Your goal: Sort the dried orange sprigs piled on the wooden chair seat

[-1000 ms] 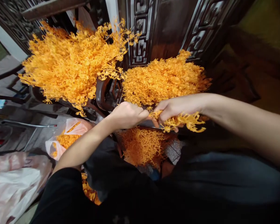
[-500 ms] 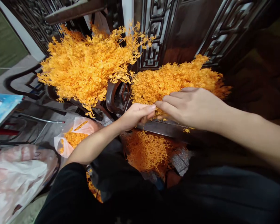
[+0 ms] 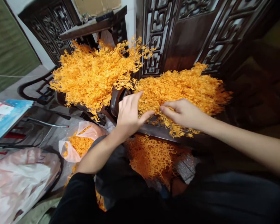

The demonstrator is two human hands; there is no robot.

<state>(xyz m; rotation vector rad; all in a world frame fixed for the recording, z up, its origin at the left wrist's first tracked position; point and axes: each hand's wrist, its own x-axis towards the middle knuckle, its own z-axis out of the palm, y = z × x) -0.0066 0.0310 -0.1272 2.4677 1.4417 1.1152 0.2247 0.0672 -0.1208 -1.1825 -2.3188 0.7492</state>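
My left hand [image 3: 128, 114] has its fingers stretched out and thumb apart, at the near left edge of a pile of orange flower-like sprigs [image 3: 177, 82]. Nothing shows in its grasp. To its right, my right hand [image 3: 183, 113] is closed in a pinch on an orange sprig [image 3: 175, 128], whose curly ends hang below the fingers over the dark wooden seat edge [image 3: 158, 130]. The exact pinch point is partly hidden by the fingers. Below the seat edge, between my legs, lies a bunch of thin orange stems [image 3: 151, 155].
A larger orange heap [image 3: 88, 74] rests on a dark wooden chair at left. A pinkish plastic bag [image 3: 68, 155] of orange pieces stands on the floor. Further left are a blue table [image 3: 21, 107] and a big plastic sack [image 3: 25, 174]. Carved panels [image 3: 154, 40] rise behind.
My hands, previously together at the fingertips, have parted. The left has opened and moved left; the right now shows a sprig hanging from its pinch. The view has shifted slightly.
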